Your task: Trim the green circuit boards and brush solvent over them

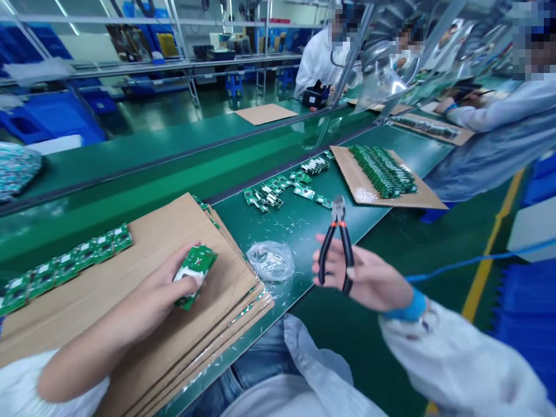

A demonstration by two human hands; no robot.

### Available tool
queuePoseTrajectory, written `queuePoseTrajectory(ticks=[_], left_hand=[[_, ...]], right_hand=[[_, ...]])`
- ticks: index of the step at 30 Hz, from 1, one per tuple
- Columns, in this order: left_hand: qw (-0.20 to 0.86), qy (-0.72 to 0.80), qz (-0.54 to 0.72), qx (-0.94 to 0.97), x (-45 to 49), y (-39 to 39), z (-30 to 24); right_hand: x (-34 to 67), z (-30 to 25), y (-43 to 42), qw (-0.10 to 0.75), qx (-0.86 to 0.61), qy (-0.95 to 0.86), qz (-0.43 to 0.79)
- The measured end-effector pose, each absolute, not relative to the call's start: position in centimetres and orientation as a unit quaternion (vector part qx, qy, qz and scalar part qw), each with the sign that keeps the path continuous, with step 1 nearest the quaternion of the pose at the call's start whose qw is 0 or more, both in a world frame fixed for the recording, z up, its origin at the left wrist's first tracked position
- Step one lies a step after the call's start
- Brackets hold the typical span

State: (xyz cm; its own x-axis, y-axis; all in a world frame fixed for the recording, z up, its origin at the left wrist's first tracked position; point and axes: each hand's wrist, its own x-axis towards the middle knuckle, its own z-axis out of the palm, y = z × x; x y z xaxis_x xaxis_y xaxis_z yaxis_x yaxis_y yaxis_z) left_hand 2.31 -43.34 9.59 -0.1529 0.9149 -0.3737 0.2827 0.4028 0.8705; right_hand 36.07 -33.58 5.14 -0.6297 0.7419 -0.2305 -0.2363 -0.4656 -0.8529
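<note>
In my left hand (169, 284) is a small green circuit board (200, 260) with a white part on it, pinched between thumb and fingers above a stack of cardboard sheets (152, 243). My right hand (369, 275), palm up past the table's front edge, holds black-handled side cutters (339, 231) with their jaws pointing away from me. A blue band circles that wrist. Between the hands lies a clear plastic bag (271, 260) with thin whitish bits in it, and similar clippings are scattered around it. Loose circuit boards (269, 194) lie farther back on the green table.
A row of boards (65, 266) lines the cardboard's far left edge. Rows of boards (382, 171) stand on another cardboard sheet at the right. Co-workers in white sit beyond, one at the right (508, 121). A blue cord (469, 259) stretches from my right wrist.
</note>
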Motion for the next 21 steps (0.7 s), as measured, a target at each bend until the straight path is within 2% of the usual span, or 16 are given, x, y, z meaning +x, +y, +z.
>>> queuePoseTrajectory(ticks=[3, 6, 10, 13, 16, 18, 21], left_hand=[[0.592, 0.62, 0.347, 0.38, 3.3, -42.8, 9.2], [0.637, 0.584, 0.342, 0.369, 4.5, -42.2, 9.7], [0.639, 0.602, 0.283, 0.386, 5.5, -41.8, 10.8], [0.592, 0.63, 0.244, 0.439, 5.9, -41.7, 11.3], [0.518, 0.665, 0.215, 0.493, 6.5, -41.6, 11.7], [0.473, 0.683, 0.192, 0.522, 7.1, -41.6, 12.0], [0.44, 0.685, 0.17, 0.555, 7.9, -41.7, 12.3]], right_hand=[[33.0, 4.5, -38.0, 0.329, -0.234, -0.267, 0.875], [30.2, 4.3, -39.6, 0.318, -0.242, -0.171, 0.9], [29.3, 4.3, -39.0, 0.324, -0.292, -0.219, 0.873], [30.0, 4.2, -38.5, 0.365, -0.35, -0.451, 0.735], [30.8, 4.2, -38.4, 0.363, -0.399, -0.696, 0.474], [31.0, 4.3, -38.6, 0.345, -0.411, -0.774, 0.336], [30.9, 4.4, -38.9, 0.328, -0.413, -0.818, 0.228]])
